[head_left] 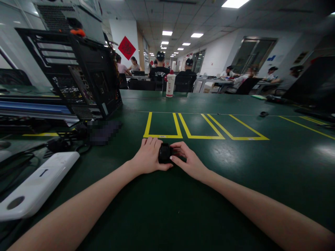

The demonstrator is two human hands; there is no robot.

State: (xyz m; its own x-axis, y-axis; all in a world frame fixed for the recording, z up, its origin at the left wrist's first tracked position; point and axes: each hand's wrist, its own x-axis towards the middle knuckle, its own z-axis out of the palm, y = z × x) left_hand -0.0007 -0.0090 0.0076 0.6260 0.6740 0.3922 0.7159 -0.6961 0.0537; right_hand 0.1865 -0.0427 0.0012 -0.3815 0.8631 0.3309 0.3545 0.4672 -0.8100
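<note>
**Two bare forearms (96,195) come in from the near side and meet at one small black object (164,153)**

I watch through the head camera. The black object is at the middle of the dark green counter (180,212), on the near side of the yellow tape outlines (163,136) and outside of them. The left hand (148,157) is curved around its left side, with the thumb along the near side; I judge that this grip is for steadying it. The right hand (190,164) is half curled at the right side, thumb and fingers a little apart, the thumb tip at the object's edge. Whether it pinches or only touches, I cannot tell. I also cannot tell whether the object rests on the counter or is slightly lifted.

The elbows spread left and right, which probably gives both hands an equal reach. On the left lies a long white device (47,181) beside black cables (24,153), and farther stands an open computer case (102,80); perhaps they are kept at that side to leave working room. A white cup (170,85) stands upright at the far edge, well apart from the hands.
</note>
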